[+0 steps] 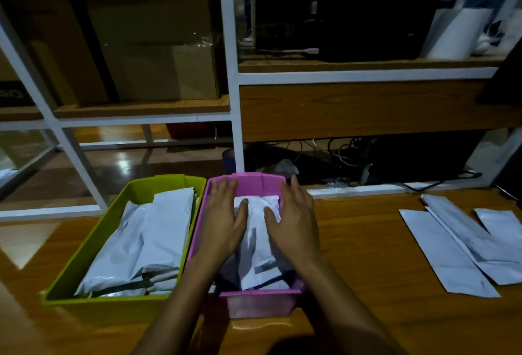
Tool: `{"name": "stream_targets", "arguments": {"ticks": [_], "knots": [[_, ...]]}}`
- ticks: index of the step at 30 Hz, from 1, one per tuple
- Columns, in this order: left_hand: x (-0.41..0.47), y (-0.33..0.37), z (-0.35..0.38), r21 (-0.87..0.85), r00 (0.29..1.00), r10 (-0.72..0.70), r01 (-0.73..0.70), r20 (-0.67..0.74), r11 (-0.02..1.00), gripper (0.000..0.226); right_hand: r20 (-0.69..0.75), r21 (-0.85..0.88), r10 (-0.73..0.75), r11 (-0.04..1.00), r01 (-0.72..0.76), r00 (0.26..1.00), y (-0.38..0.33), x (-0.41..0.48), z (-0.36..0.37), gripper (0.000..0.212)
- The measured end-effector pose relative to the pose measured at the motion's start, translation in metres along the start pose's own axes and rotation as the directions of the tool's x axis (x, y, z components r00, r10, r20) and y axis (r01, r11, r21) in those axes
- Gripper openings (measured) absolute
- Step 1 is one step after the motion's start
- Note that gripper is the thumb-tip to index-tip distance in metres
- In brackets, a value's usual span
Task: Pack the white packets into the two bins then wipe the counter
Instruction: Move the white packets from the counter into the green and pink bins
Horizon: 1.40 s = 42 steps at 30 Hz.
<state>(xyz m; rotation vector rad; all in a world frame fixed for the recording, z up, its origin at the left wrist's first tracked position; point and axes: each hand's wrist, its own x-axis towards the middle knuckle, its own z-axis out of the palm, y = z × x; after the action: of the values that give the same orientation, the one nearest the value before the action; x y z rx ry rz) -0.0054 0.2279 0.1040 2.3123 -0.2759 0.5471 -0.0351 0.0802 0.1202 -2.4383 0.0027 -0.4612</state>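
Note:
A pink bin (254,302) stands on the wooden counter (367,284) with white packets (258,250) stacked inside. My left hand (223,219) and my right hand (293,221) lie flat on top of those packets, fingers spread, gripping nothing. Beside it on the left, touching it, a green bin (84,258) holds several white packets (147,241). Three loose white packets (452,250) lie flat on the counter at the right, overlapping each other.
A white-framed shelf unit (234,94) rises behind the counter with cardboard boxes (147,43) at left and dark equipment (367,21) at right. Cables (339,151) tangle under the lower shelf behind the pink bin.

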Motion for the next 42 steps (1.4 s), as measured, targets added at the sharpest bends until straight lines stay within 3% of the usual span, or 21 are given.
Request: {"name": "stream_targets", "arguments": {"ticks": [3, 12, 22, 29, 36, 40, 42], "knots": [[-0.024, 0.028, 0.004, -0.075, 0.997, 0.069, -0.072, -0.041, 0.995, 0.059, -0.082, -0.032, -0.039, 0.999, 0.037, 0.996, 0.013, -0.032, -0.028, 0.065], [-0.088, 0.122, 0.062, -0.183, 0.988, 0.136, -0.122, 0.068, 0.976, 0.054, -0.155, -0.001, 0.046, 0.999, -0.047, 0.987, 0.095, -0.099, -0.109, 0.066], [-0.095, 0.222, 0.19, -0.292, 0.967, 0.196, -0.143, 0.162, 0.946, 0.054, -0.258, -0.044, 0.222, 0.969, -0.242, 0.94, 0.237, -0.115, -0.198, 0.064], [-0.061, 0.27, 0.296, -0.262, 0.95, 0.198, -0.133, 0.24, 0.956, 0.051, -0.189, -0.059, 0.325, 0.938, -0.341, 0.927, 0.34, -0.087, -0.254, 0.059], [-0.028, 0.275, 0.418, -0.168, 0.933, 0.009, 0.055, 0.36, 0.984, 0.056, -0.143, -0.118, 0.382, 0.909, -0.399, 0.913, 0.434, -0.007, -0.252, 0.057], [-0.038, 0.271, 0.474, -0.006, 0.879, -0.128, 0.147, 0.459, 0.989, 0.066, -0.082, -0.137, 0.334, 0.929, -0.343, 0.939, 0.471, 0.042, -0.224, 0.057], [-0.045, 0.268, 0.492, 0.121, 0.874, -0.16, 0.117, 0.458, 0.986, 0.072, -0.048, -0.19, 0.287, 0.938, -0.291, 0.957, 0.488, 0.058, -0.205, 0.057]]}}
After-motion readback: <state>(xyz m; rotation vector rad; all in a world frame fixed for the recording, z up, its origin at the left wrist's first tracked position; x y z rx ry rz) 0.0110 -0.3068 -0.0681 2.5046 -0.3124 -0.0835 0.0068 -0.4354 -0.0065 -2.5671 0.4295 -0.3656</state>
